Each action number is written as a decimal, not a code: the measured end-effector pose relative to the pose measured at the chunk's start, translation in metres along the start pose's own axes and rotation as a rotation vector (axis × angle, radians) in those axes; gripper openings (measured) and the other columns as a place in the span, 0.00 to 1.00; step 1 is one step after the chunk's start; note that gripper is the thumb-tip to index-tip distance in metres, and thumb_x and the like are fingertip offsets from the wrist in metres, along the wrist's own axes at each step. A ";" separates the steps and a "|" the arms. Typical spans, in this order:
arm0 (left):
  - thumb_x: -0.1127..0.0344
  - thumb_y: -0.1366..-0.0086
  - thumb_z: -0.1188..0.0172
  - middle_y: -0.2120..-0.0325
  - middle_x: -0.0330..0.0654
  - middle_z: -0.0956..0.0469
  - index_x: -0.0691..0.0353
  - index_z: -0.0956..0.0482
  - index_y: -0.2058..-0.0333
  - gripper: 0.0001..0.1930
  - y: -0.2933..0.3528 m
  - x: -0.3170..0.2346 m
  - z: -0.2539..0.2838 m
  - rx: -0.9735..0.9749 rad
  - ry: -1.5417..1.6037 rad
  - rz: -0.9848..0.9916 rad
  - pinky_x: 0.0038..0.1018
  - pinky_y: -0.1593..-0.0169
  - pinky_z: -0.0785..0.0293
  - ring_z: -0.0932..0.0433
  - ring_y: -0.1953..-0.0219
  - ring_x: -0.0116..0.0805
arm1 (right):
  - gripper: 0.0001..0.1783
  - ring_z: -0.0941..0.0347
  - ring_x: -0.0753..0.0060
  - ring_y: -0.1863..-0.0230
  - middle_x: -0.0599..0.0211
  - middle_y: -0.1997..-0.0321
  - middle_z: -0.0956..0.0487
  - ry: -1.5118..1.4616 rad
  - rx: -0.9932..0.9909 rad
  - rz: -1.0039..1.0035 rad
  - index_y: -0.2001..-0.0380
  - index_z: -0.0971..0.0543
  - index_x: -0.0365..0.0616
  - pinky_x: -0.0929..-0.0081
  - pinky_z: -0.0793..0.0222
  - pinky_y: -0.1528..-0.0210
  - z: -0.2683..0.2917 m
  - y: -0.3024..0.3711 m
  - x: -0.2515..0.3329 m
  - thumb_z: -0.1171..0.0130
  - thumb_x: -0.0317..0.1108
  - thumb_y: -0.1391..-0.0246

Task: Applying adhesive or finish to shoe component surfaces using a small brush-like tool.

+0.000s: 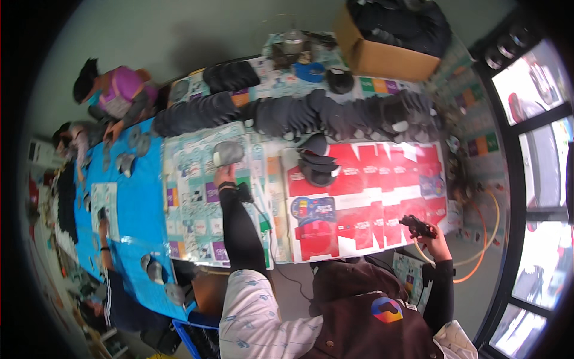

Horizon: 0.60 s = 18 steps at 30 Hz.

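My left hand (223, 174) reaches forward over the middle of the table, its fingers closed on the near edge of a grey rounded cloth piece (229, 153) with a pale patch at its left. Off to the right, my right hand (434, 237) is wrapped round a black handheld tool (417, 226); its exact kind is not clear. Between the hands, a small stack of dark curved pieces (318, 163) lies on red and white printed cardboard (365, 206). Long overlapping rows of similar dark grey pieces (323, 113) run along the far side.
A cardboard box (382, 58) of black material stands at the back, near a blue curved piece (309, 72). Yellow and orange hoses (483, 239) loop at the right. Several people work along the blue-covered table (140, 197) at left, one in purple (119, 90). A cable (287, 276) hangs in front.
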<state>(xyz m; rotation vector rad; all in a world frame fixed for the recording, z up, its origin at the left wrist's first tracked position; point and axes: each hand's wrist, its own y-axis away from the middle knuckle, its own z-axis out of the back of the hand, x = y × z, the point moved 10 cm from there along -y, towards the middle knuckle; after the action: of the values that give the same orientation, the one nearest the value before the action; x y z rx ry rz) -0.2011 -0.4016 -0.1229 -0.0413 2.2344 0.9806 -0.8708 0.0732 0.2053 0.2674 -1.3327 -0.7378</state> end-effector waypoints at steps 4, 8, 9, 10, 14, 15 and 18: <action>0.61 0.30 0.44 0.63 0.49 0.18 0.64 0.20 0.56 0.13 0.039 -0.001 0.004 -0.197 -0.061 0.059 0.41 0.53 0.19 0.18 0.56 0.49 | 0.28 0.26 0.85 0.72 0.67 0.61 0.13 0.027 -0.039 -0.068 0.42 0.23 0.37 0.83 0.34 0.76 0.006 0.013 -0.007 0.39 0.18 0.50; 0.71 0.36 0.40 0.56 0.47 0.19 0.63 0.23 0.53 0.13 0.224 0.026 -0.129 0.339 -1.157 -0.981 0.37 0.47 0.25 0.20 0.54 0.44 | 0.29 0.25 0.84 0.72 0.68 0.62 0.13 0.020 -0.065 -0.067 0.41 0.23 0.38 0.81 0.33 0.75 0.007 0.019 -0.005 0.37 0.20 0.50; 0.71 0.38 0.38 0.56 0.47 0.20 0.62 0.23 0.52 0.14 0.278 0.062 -0.156 0.552 -1.216 -1.063 0.39 0.43 0.28 0.23 0.50 0.49 | 0.30 0.25 0.84 0.72 0.68 0.61 0.13 0.040 -0.074 -0.076 0.40 0.24 0.38 0.81 0.32 0.74 0.006 0.020 -0.005 0.37 0.20 0.50; 0.73 0.40 0.38 0.53 0.46 0.22 0.59 0.22 0.52 0.16 0.323 0.097 -0.177 0.716 -1.342 -1.093 0.44 0.40 0.31 0.25 0.47 0.50 | 0.30 0.24 0.83 0.72 0.68 0.61 0.13 0.062 -0.081 -0.085 0.40 0.24 0.39 0.81 0.32 0.74 0.006 0.021 -0.005 0.37 0.20 0.50; 0.66 0.38 0.38 0.49 0.38 0.24 0.49 0.20 0.50 0.16 0.437 0.173 -0.235 0.911 -1.720 -1.635 0.46 0.43 0.33 0.28 0.44 0.43 | 0.29 0.24 0.83 0.70 0.71 0.62 0.13 0.034 -0.052 -0.061 0.43 0.21 0.41 0.80 0.31 0.71 0.001 0.025 0.002 0.40 0.19 0.52; 0.64 0.37 0.40 0.49 0.38 0.24 0.49 0.19 0.52 0.14 0.440 0.178 -0.244 0.881 -1.757 -1.686 0.45 0.43 0.33 0.28 0.44 0.42 | 0.29 0.24 0.83 0.70 0.71 0.62 0.13 0.031 -0.063 -0.055 0.43 0.21 0.41 0.80 0.31 0.71 0.001 0.028 0.003 0.40 0.19 0.52; 0.61 0.34 0.42 0.55 0.38 0.23 0.50 0.20 0.66 0.04 0.434 0.194 -0.259 0.910 -1.828 -1.758 0.43 0.45 0.32 0.27 0.49 0.39 | 0.29 0.23 0.83 0.67 0.70 0.61 0.14 0.078 -0.050 -0.031 0.41 0.23 0.40 0.82 0.30 0.71 0.001 0.036 0.006 0.38 0.19 0.50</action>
<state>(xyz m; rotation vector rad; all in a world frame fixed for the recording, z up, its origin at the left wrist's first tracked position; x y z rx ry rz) -0.6236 -0.2170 0.1611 -0.3900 0.1609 -0.8460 -0.8592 0.0968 0.2309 0.2752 -1.2373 -0.7782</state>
